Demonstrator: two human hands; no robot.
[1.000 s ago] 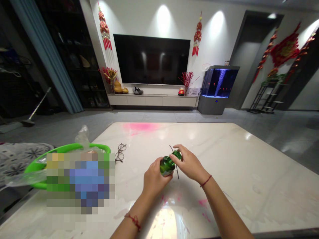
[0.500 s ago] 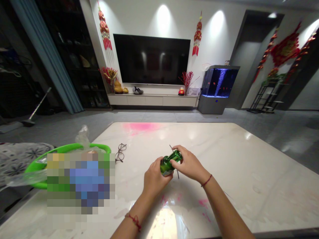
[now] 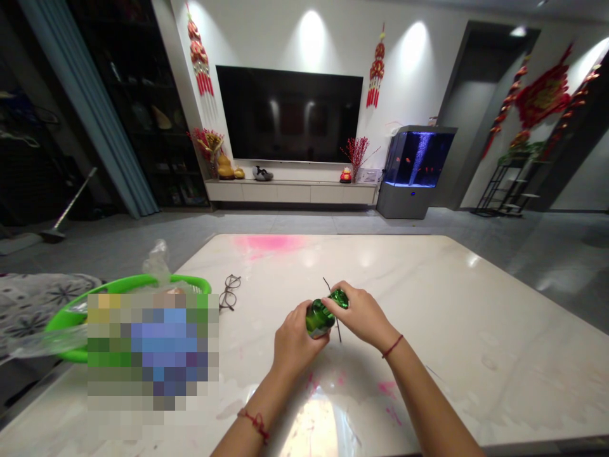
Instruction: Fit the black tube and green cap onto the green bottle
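Note:
A green glass bottle [image 3: 318, 319] is tilted over the table, its neck pointing right and a little away from me. My left hand [image 3: 295, 339] wraps round its body. My right hand [image 3: 359, 310] closes over the shiny green neck end, thumb on top and fingers on the far side. What the right fingertips cover at the mouth is hidden. Behind the bottle a thin dark stick [image 3: 339, 331] shows on both sides of the right hand; its middle is covered.
On the white marble-look table [image 3: 466, 330] lie folded eyeglasses [image 3: 229, 298], left of my hands. A green basket [image 3: 61, 324] with plastic bags stands at the left; its contents are blurred out. Pink stains [image 3: 269, 242] mark the tabletop. A television [image 3: 290, 114] hangs beyond.
My right thumb and fingers have shifted slightly on the bottle's neck, with a small turn of the hand. My left hand keeps its hold in nearly the same spot.

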